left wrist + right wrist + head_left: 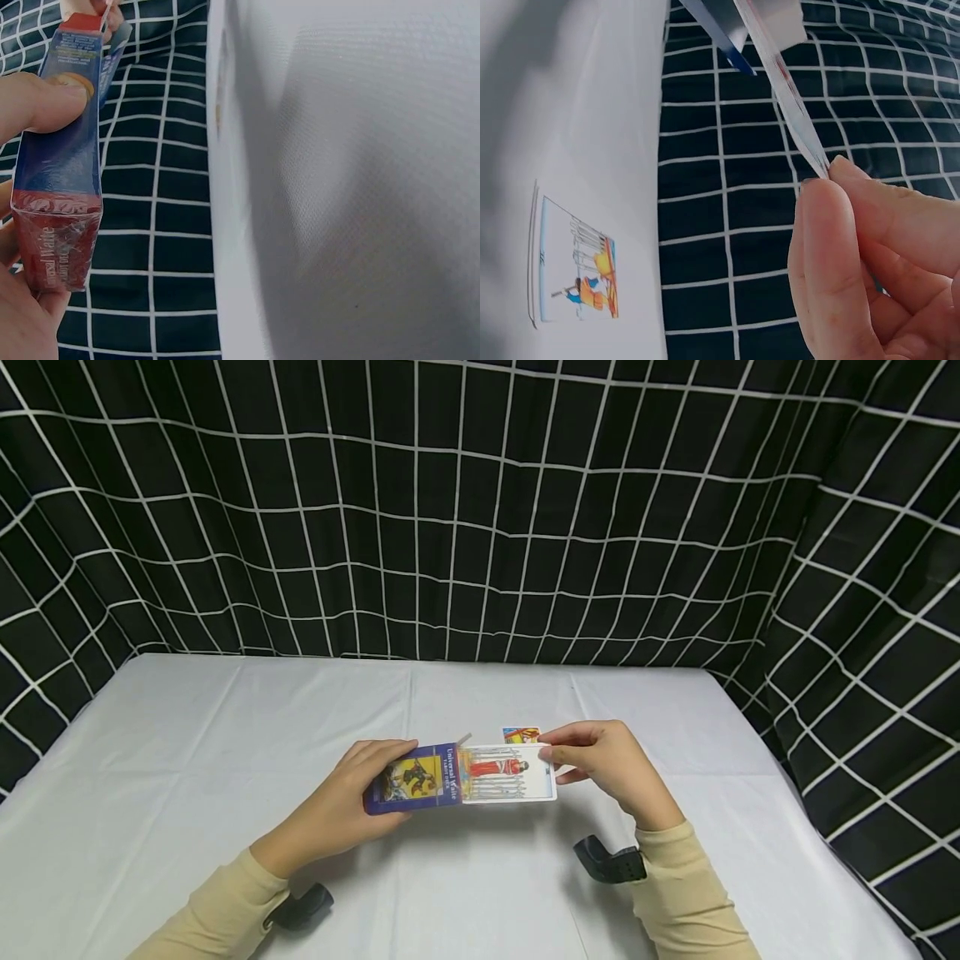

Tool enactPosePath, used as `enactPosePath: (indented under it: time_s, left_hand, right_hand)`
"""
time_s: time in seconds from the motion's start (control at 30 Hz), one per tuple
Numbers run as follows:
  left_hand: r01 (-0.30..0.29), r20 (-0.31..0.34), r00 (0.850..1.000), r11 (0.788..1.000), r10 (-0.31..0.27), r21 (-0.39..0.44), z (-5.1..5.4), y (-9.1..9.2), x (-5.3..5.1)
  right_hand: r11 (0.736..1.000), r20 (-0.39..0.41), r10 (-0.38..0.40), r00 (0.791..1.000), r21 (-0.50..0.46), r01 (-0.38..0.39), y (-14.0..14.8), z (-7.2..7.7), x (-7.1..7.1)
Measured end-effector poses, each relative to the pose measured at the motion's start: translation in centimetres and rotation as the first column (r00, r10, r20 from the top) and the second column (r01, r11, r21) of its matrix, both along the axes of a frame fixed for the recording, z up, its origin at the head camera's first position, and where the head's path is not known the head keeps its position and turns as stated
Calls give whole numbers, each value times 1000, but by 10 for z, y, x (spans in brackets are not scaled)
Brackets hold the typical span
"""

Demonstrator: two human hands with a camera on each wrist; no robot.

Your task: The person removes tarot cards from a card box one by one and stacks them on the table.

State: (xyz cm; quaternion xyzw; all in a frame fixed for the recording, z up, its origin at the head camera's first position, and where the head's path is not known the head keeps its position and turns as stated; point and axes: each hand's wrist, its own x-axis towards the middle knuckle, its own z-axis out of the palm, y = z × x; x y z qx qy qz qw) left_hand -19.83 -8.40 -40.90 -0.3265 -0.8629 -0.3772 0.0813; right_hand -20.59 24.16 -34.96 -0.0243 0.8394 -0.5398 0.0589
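My left hand (333,806) grips a blue tarot card box (414,777) lying sideways above the table, with the thumb on one long side in the left wrist view. The box's red end (56,247) faces that camera. From its right end sticks out a tarot card (498,768) showing a red-robed figure among swords. My right hand (603,760) pinches this card's outer end between thumb and fingers; whether more cards lie beneath it, I cannot tell. Its inner end is by the box opening. Another tarot card (585,277) lies on the table, partly hidden in the head view.
A white cloth (225,735) covers the table, with creases in it. Black curtains with a white grid (420,510) stand behind and at the sides. Each wrist carries a black camera mount (611,860) close above the cloth.
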Motion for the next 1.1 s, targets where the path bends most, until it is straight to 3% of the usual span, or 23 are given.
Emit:
enactPosePath:
  time_s: [0.57,1.1]
  left_hand:
    - [1,-25,1000,1000,-1,1,0,0,-1]
    - [-1,-40,999,1000,1,3,0,-1,-1]
  right_hand:
    - [1000,-22,-9,1000,-6,9,16,5,1]
    - [991,-5,-74,997,-117,72,22,6,-1]
